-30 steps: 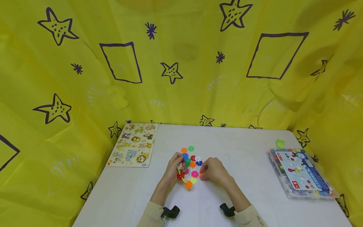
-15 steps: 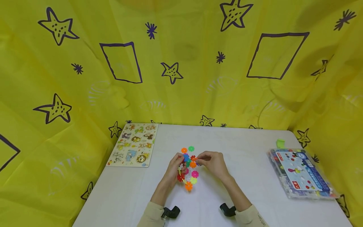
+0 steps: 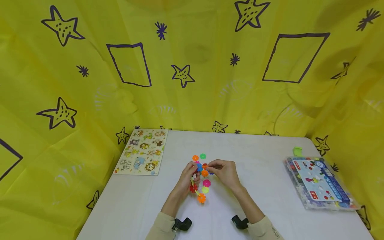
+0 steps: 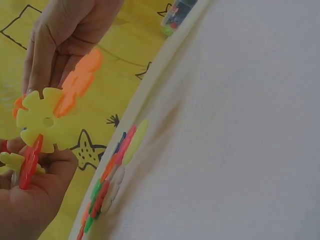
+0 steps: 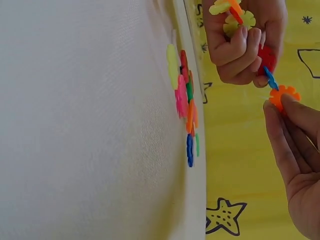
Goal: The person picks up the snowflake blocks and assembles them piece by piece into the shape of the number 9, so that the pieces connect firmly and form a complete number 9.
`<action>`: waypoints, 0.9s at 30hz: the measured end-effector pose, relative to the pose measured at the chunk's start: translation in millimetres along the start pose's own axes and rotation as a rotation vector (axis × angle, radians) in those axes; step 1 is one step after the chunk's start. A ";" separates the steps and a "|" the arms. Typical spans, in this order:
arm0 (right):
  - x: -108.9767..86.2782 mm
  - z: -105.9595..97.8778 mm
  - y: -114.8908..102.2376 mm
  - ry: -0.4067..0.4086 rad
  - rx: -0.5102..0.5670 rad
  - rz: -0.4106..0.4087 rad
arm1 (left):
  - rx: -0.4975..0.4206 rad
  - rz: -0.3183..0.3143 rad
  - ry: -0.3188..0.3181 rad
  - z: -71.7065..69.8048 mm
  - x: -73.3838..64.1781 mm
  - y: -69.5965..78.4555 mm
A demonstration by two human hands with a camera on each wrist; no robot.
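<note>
White table point(image 3: 255, 160), multicoloured plastic-flower chain point(image 3: 193, 189) part-built
Left hand point(image 3: 182, 180) grips it; right hand point(image 3: 226, 173) pinches orange flower point(image 5: 278, 92) at its one o'clock; loose flowers point(image 5: 180, 97) remain.

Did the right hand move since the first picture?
Yes: the right hand has moved higher in the head view, judged against the pink flower-shaped disc on the table.

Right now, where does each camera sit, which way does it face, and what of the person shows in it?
Head: worn on the head, facing forward and down at the white table and yellow backdrop; left hand, right hand and sleeves show.
Left wrist: worn there, facing that hand's work; left hand lower left, right hand upper left.
Right wrist: worn there, facing that hand's work; right hand at right, left hand at top.
Both wrist views share the joined flower pieces.
</note>
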State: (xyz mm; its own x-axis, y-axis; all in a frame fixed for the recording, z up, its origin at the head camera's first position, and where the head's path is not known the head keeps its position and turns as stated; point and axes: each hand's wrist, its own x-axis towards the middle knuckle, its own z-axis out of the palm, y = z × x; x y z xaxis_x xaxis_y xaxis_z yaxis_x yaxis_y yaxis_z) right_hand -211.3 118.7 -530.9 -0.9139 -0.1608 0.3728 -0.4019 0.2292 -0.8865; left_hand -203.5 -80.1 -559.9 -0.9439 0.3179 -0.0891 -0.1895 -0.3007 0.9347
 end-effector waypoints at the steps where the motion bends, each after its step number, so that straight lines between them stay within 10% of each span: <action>1: -0.3 0.9 0.1 0.002 -0.001 -0.001 | 0.000 0.003 -0.003 0.1 0.1 -0.2; 16: -2.4 6.3 1.4 -0.019 0.003 0.006 | 0.057 0.019 -0.023 -6.5 -1.1 0.3; 27: 5.0 -2.3 16.4 -0.118 -0.479 0.272 | -0.028 -0.016 0.066 -9.6 2.6 4.1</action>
State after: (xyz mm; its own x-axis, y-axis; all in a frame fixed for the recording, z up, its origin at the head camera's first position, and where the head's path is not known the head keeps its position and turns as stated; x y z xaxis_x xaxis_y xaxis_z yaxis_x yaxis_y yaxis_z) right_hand -222.6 123.9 -543.0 -0.9867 -0.1351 0.0905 -0.1590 0.6835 -0.7125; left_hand -209.4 -89.2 -559.6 -0.9562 0.2633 -0.1278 -0.2118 -0.3211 0.9230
